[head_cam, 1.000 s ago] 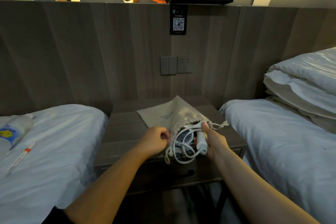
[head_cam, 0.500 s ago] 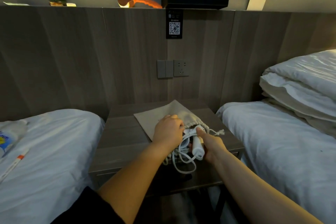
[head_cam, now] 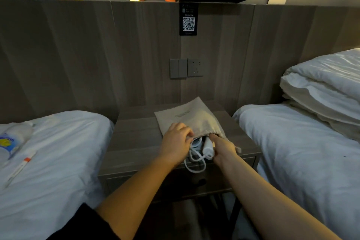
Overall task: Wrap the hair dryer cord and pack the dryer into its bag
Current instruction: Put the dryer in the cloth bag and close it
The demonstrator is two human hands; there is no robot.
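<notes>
Nightstand [head_cam: 136, 142], one bag [head_cam: 194, 117], one dryer [head_cam: 208, 147], one cord [head_cam: 194, 169]

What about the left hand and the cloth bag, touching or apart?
Touching. Head view: left hand grips the cloth bag at its open mouth, no gap.

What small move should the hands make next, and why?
Probably tuck the loose cord loop into the bag. The hair dryer is only partly inside, held by the right hand; the left hand grips the bag's mouth, and the loop lies outside.
</notes>
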